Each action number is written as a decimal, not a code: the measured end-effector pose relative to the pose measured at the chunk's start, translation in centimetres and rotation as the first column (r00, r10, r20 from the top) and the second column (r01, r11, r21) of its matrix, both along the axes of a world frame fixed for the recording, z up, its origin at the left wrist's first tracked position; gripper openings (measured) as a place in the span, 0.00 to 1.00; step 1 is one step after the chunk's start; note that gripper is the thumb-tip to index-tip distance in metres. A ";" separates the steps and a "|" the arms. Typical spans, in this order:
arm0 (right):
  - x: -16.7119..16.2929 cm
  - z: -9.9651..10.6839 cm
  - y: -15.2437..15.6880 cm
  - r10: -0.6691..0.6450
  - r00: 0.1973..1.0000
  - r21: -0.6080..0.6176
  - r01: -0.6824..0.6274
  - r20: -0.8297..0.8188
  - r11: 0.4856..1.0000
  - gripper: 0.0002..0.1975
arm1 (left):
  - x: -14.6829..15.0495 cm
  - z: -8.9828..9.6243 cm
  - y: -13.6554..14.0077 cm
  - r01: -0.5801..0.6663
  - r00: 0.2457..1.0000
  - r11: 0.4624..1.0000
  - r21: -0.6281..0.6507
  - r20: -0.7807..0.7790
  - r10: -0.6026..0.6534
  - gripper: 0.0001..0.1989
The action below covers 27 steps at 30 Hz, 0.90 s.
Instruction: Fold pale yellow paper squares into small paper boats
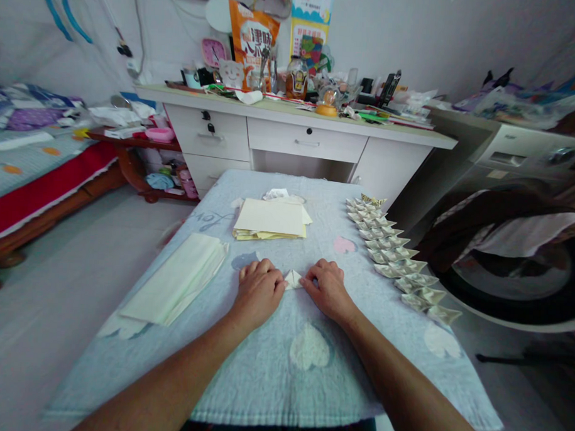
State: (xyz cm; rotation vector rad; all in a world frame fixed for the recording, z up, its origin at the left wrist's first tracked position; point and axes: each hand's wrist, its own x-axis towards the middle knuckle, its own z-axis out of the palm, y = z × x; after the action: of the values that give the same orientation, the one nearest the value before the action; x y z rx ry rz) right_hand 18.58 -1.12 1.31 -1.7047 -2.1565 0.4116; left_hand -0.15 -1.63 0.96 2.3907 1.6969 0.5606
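A small white folded paper (293, 280) with a pointed top lies low over the table between my two hands. My left hand (261, 287) has its fingers curled and grips the paper's left corner. On the opposite corner, the thumb and fingers of my right hand (326, 286) are closed. Beyond my hands is a stack of cream paper sheets (270, 217). To the left of my left hand lies a pile of long white paper (174, 279). Rows of folded paper boats (392, 250) line the table's right side.
A pale blue cloth (263, 384) with heart patterns covers the table. Behind it stands a white desk (304, 139) crowded with jars, a snack bag (253, 41) and a pink clock (213, 52). A washing machine (506, 166) is at the right, a bed (44, 163) at the left.
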 end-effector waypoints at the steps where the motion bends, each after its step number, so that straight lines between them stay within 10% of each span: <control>1: 0.0 -0.1 0.0 -0.008 1.000 -0.001 0.008 0.003 1.000 0.09 | 0.0 0.0 0.0 -0.004 1.000 1.000 0.008 -0.011 0.004 0.09; 27: -0.5 -0.1 -0.1 -0.068 0.993 0.045 0.064 0.094 0.997 0.09 | 0.3 0.2 -0.4 -0.038 0.994 0.993 0.108 -0.096 0.048 0.08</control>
State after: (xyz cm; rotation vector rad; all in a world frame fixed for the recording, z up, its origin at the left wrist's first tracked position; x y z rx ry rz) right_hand 18.12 -1.18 1.19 -1.8013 -2.1514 0.2698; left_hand 0.20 -1.99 1.12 2.4988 1.8063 0.5610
